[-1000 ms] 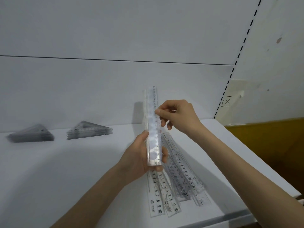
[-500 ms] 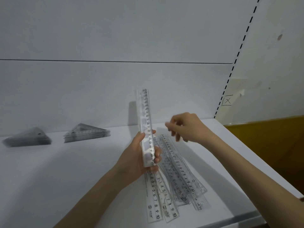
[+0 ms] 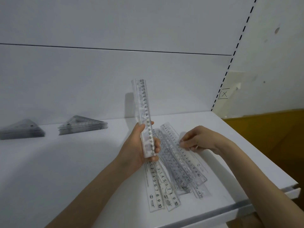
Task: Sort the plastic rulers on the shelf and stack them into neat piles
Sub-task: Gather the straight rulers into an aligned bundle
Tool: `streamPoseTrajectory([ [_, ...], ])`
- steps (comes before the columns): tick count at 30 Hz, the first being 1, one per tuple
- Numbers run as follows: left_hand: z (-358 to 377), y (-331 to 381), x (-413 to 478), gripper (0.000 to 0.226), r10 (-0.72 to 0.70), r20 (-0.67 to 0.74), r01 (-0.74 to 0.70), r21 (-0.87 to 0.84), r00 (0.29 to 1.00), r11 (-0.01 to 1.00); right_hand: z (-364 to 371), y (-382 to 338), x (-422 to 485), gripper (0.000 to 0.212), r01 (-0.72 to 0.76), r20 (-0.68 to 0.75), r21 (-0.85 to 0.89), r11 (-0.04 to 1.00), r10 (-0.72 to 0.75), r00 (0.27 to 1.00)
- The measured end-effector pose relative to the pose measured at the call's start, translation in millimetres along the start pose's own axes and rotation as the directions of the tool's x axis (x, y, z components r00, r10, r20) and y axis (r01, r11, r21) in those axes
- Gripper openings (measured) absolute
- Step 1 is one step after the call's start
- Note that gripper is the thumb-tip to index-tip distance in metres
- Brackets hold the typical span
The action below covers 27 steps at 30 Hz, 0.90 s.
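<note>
**A:** Where are the rulers?

**B:** The left hand (image 3: 139,145) clasps a bundle of straight rulers (image 3: 144,109) upright at centre. A loose pile of rulers (image 3: 179,167) fans across the shelf (image 3: 65,170) toward four o'clock. The nearer stack of triangles (image 3: 82,125) sits at nine o'clock.

**A:** And the right hand?

**B:** The right hand (image 3: 199,139) has its fingertips on a ruler in the pile, but I cannot tell whether it has pinched it. It is best to lift one ruler only, then square its ends against the bundle.

Clear rulers (image 3: 176,168) fanned loosely on shelf (image 3: 65,162); one bundle (image 3: 144,116) upright.
</note>
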<state>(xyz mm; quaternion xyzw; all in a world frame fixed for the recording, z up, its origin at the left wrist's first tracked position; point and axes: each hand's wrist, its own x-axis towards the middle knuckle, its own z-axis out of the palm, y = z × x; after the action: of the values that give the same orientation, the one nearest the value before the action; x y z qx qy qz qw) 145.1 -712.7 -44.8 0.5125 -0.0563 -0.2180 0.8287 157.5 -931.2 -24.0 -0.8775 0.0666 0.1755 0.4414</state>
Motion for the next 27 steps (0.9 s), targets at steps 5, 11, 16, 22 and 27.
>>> streamPoseTrajectory([
  [5,3.3,-0.7,-1.1,0.029,-0.004,0.036,0.004,0.005,0.999,1.0,-8.8,-2.7,-11.2,0.007,0.095,-0.006,0.283,0.955,-0.097,0.995],
  [11,2.8,0.1,-1.2,0.031,-0.034,0.059,0.035,-0.012,0.998,0.999,-6.6,-22.9,-12.9,0.018,0.253,-0.011,0.51,0.822,-0.287,0.958],
  [16,3.9,-3.2,3.7,0.031,-0.053,0.039,0.052,0.017,0.998,0.998,-0.1,-21.9,-0.1,0.019,0.317,0.015,0.61,0.727,-0.411,0.912],
  [22,3.3,-8.6,7.6,0.032,-0.055,0.082,0.053,0.024,0.995,0.998,14.0,-9.0,14.8,0.02,0.315,-0.048,0.822,0.475,-0.492,0.869],
  [27,2.2,-6.7,7.5,0.035,-0.018,0.104,0.013,0.053,0.994,0.999,20.8,-9.8,14.3,0.026,0.327,-0.062,0.857,0.398,-0.55,0.833],
])
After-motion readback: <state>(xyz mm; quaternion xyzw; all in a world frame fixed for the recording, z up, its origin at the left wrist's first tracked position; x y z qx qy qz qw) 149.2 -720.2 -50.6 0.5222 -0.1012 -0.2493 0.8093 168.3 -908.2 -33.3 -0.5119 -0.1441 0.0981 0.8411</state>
